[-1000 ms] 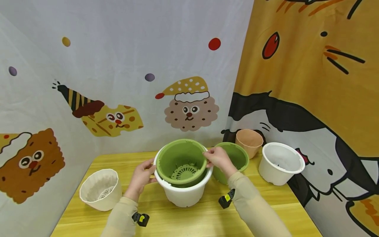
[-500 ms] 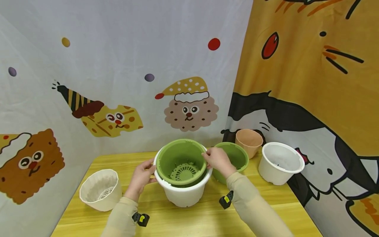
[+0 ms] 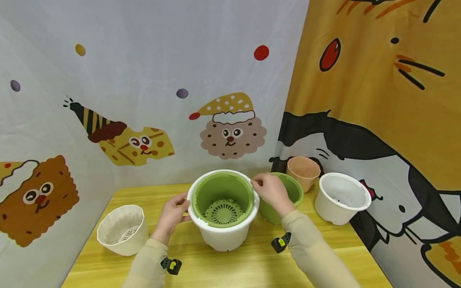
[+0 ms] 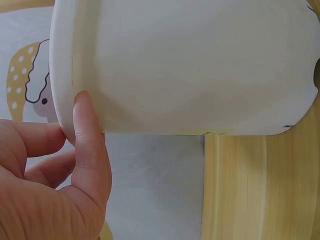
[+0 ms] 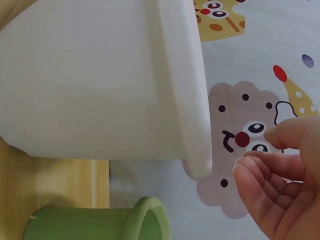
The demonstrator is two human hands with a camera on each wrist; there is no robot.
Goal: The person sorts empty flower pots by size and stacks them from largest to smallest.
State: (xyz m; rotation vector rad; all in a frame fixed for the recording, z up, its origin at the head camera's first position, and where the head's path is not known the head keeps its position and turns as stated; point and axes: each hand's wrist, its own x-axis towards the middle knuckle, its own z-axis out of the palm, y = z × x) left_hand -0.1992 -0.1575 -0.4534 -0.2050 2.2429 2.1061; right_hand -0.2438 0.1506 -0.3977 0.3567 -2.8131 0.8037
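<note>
A round white plastic flowerpot (image 3: 226, 239) stands upright in the middle of the table. Inside it sits a green flowerpot (image 3: 222, 188) with a slotted bottom, its rim lying lower than the white rim. My left hand (image 3: 171, 213) pinches the left side of the white pot's rim; in the left wrist view the thumb (image 4: 89, 140) presses the outer wall just below that rim. Just off the right rim is my right hand (image 3: 273, 193), its fingers loosely curled and holding nothing. The right wrist view shows a gap between those fingers (image 5: 257, 187) and the white pot (image 5: 100, 85).
A second green pot (image 3: 268, 212) stands close to the right, partly behind my right hand. Beyond it are a peach pot (image 3: 304, 180) and another white pot (image 3: 333, 210). A cream pot (image 3: 134, 240) stands at the left. Printed curtains (image 3: 144, 60) border the wooden table (image 3: 201, 272).
The green pot was tilted with its right rim in my right hand; now it sits level and lower inside the white pot. My right hand has let go and moved slightly right. The left stays put.
</note>
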